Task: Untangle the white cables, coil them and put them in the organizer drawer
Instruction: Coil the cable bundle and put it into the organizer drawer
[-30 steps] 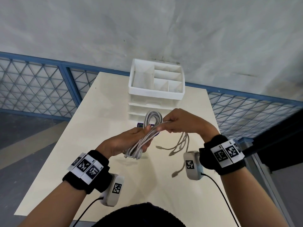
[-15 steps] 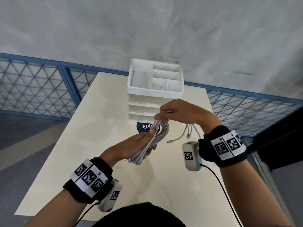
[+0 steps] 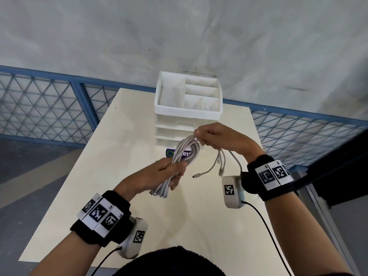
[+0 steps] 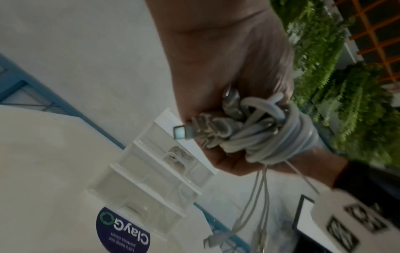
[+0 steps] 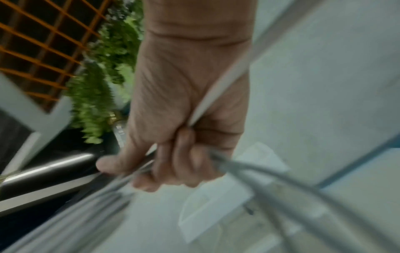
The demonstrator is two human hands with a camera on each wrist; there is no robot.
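Observation:
A bundle of white cables (image 3: 184,154) hangs above the middle of the table, folded into long loops. My left hand (image 3: 165,174) grips the lower half of the white cables (image 4: 255,137), where plug ends poke out of the fist. My right hand (image 3: 211,136) pinches the top of the loops, and the cable (image 5: 216,95) runs across its palm. Several loose ends with plugs (image 3: 217,166) dangle below the right hand. The white organizer (image 3: 187,114) stands behind the hands, its clear drawers (image 4: 151,179) pushed in; one holds a coiled cable (image 4: 177,159).
The beige table (image 3: 119,156) has a round purple sticker (image 3: 170,153) in front of the organizer. A blue mesh railing (image 3: 49,108) runs behind the table, with a grey wall beyond. The table's right edge drops to a metal frame (image 3: 318,206).
The right hand has carried the cable round the top of the loops, and more loose cable is wound in. The dangling ends are shorter. The left hand keeps its grip.

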